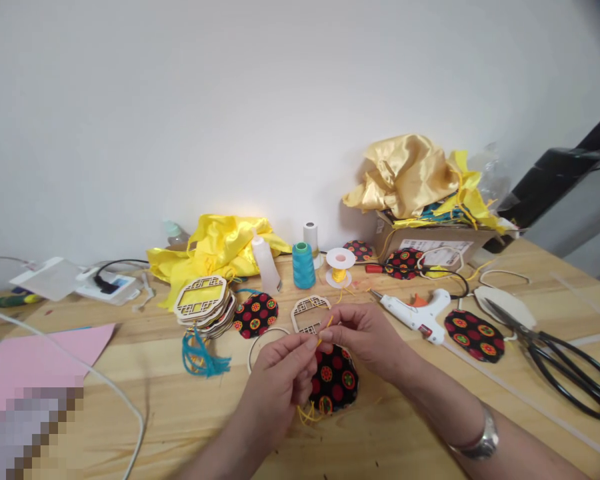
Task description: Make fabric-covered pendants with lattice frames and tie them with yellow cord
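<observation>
Both hands meet near the middle of the table. My left hand (287, 367) pinches yellow cord (329, 321), and its loose strands hang below the fingers. My right hand (367, 337) pinches the same cord, its fingertips close to the left ones. Just beneath them lies a black fabric piece with red and orange round patterns (336, 380), partly covered by the hands. Behind the hands is a wooden lattice frame (305, 309), and a thin ring (253, 350) lies partly hidden beside my left hand.
Stacked lattice frames (200, 298) with blue tassels (205, 353) stand left. A teal thread cone (303, 265) and yellow cord spool (340, 267) are behind. A glue gun (420, 310), black scissors (555, 360) and a cloth-filled box (430, 240) are right.
</observation>
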Demonstrator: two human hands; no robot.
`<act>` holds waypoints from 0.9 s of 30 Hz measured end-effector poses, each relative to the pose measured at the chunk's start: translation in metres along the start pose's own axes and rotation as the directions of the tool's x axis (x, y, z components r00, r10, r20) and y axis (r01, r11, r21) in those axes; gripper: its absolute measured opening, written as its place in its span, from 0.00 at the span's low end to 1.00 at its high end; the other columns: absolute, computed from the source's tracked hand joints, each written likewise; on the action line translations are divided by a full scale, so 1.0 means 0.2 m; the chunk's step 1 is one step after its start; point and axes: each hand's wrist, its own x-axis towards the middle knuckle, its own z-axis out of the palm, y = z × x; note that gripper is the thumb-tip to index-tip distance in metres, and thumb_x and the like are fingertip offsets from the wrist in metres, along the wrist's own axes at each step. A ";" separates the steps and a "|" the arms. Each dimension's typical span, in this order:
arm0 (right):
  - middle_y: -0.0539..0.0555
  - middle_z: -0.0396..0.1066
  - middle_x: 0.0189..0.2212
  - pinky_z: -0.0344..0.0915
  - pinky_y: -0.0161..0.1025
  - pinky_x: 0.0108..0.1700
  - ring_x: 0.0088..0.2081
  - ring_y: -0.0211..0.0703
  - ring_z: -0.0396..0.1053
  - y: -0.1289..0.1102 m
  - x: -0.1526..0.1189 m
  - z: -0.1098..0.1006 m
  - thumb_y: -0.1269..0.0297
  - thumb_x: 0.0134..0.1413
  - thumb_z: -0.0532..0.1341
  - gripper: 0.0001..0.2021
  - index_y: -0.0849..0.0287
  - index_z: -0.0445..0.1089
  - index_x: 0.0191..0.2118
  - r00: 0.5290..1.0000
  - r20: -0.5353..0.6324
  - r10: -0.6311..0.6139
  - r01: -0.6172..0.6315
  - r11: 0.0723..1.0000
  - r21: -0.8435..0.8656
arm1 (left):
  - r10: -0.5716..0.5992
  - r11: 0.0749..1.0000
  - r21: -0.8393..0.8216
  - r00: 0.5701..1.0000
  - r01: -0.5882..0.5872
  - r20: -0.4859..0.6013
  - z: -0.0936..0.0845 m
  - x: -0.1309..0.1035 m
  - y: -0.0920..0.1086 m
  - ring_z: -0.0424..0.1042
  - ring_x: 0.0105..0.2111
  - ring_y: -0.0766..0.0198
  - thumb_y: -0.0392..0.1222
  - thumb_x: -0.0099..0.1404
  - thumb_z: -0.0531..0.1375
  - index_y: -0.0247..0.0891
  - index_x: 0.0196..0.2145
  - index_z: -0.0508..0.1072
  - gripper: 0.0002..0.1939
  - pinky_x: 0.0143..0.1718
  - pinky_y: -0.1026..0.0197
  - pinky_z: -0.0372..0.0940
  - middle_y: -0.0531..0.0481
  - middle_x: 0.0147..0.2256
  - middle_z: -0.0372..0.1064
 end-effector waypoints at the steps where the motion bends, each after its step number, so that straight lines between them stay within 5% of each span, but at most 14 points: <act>1: 0.47 0.69 0.19 0.61 0.34 0.30 0.24 0.35 0.64 0.00 0.00 0.00 0.64 0.45 0.63 0.07 0.61 0.70 0.23 1.000 -0.011 -0.011 0.011 1.000 -0.024 | -0.004 1.000 -0.013 1.000 0.004 0.005 0.00 0.00 0.00 0.44 0.15 0.77 0.43 0.54 0.64 0.34 0.24 0.74 0.09 0.14 0.73 0.39 0.61 0.15 0.50; 13: 0.46 0.64 0.18 0.56 0.31 0.26 0.23 0.33 0.59 0.05 0.02 -0.01 0.67 0.46 0.60 0.08 0.61 0.67 0.20 0.993 -0.091 -0.075 0.049 0.965 -0.257 | 0.013 0.991 0.132 0.999 -0.009 -0.032 -0.02 0.05 -0.02 0.46 0.13 0.79 0.45 0.50 0.66 0.33 0.29 0.76 0.13 0.13 0.73 0.40 0.60 0.14 0.55; 19: 0.44 0.58 0.16 0.53 0.31 0.24 0.21 0.32 0.55 0.04 0.01 0.00 0.67 0.46 0.60 0.10 0.61 0.64 0.18 0.995 -0.093 -0.036 0.010 0.966 -0.259 | 0.159 0.923 0.361 0.987 -0.136 -0.034 -0.03 0.04 0.00 0.64 0.25 0.69 0.44 0.51 0.65 0.34 0.29 0.78 0.10 0.26 0.69 0.58 0.51 0.23 0.70; 27: 0.48 0.69 0.22 0.58 0.33 0.31 0.26 0.35 0.63 -0.01 0.03 -0.04 0.67 0.45 0.61 0.05 0.61 0.73 0.25 0.998 -0.053 -0.027 0.018 0.985 -0.171 | 0.065 0.984 0.169 0.996 -0.052 -0.068 -0.03 0.04 -0.03 0.49 0.14 0.78 0.46 0.49 0.67 0.35 0.25 0.76 0.11 0.14 0.73 0.42 0.59 0.14 0.57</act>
